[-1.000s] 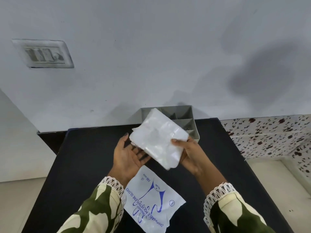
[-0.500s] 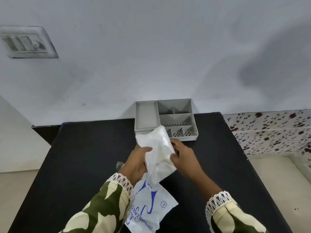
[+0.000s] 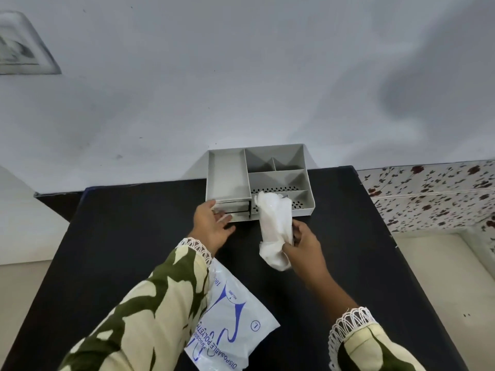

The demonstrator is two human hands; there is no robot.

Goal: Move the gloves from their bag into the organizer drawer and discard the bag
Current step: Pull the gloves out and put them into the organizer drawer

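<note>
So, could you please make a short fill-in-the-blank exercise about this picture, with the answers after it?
1. The bundle of gloves is held in the person's ____ hand.
2. The left hand reaches the small drawers at the front of the ____ organizer.
3. The empty bag, printed in ____ letters, lies on the table near the left sleeve.
4. The table top is ____ in colour.

Answers: right; grey; blue; black

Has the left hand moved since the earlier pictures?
Yes. The left hand has left the gloves and reached forward to the organizer front.
</note>
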